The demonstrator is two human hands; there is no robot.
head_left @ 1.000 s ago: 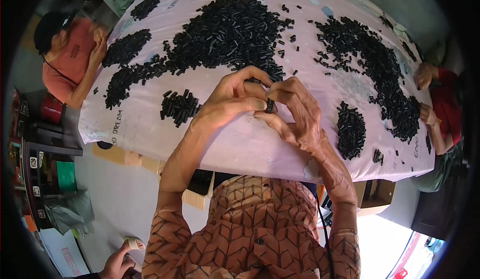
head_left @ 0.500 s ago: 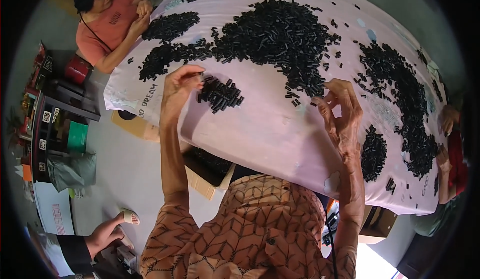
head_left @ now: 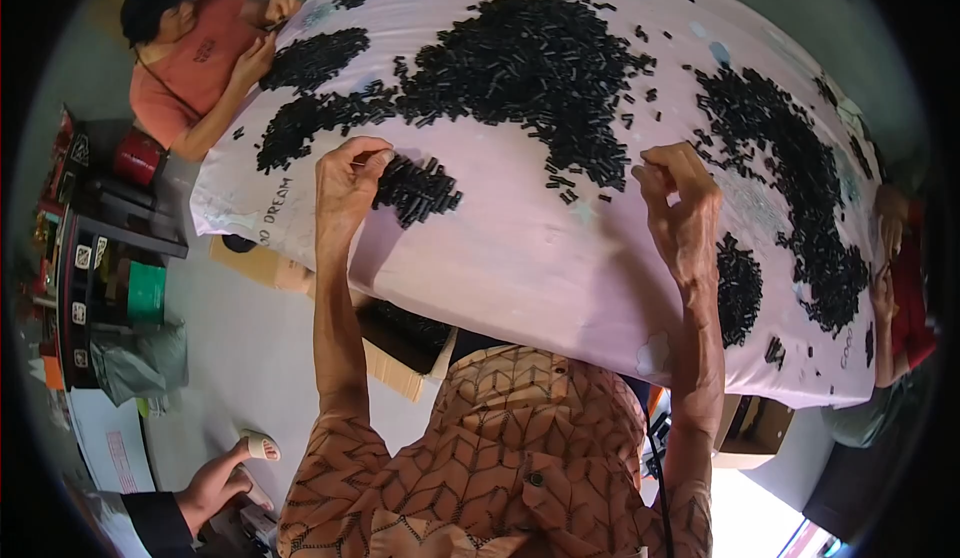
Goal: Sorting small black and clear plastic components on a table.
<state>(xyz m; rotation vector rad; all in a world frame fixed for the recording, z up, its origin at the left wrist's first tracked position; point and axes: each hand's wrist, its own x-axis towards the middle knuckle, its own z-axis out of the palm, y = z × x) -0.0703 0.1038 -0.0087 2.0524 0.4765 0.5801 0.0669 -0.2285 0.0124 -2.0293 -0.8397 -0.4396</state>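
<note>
Many small black cylindrical pieces lie in heaps on a pale pink cloth. My left hand point(head_left: 348, 180) is closed in a pinch beside a small pile of black pieces point(head_left: 418, 194); whatever sits between its fingertips is too small to make out. Over the cloth to the right of the large heap of black pieces point(head_left: 530, 63), my right hand point(head_left: 682, 203) is raised with thumb and forefinger drawn together. Anything in that pinch cannot be made out either. A few loose pieces lie at the large heap's near tip.
The pink cloth point(head_left: 500, 278) covers the table. A long black heap point(head_left: 790, 173) and a smaller one point(head_left: 738, 293) lie right. A person in an orange shirt point(head_left: 195, 58) works at the far left; another's hands point(head_left: 885, 258) show at right. Open cardboard boxes point(head_left: 395, 363) stand below the edge.
My right hand has drawn away from the large heap's near tip. My left hand stays beside the small pile, its fingers turned slightly. The whole view has shifted a little.
</note>
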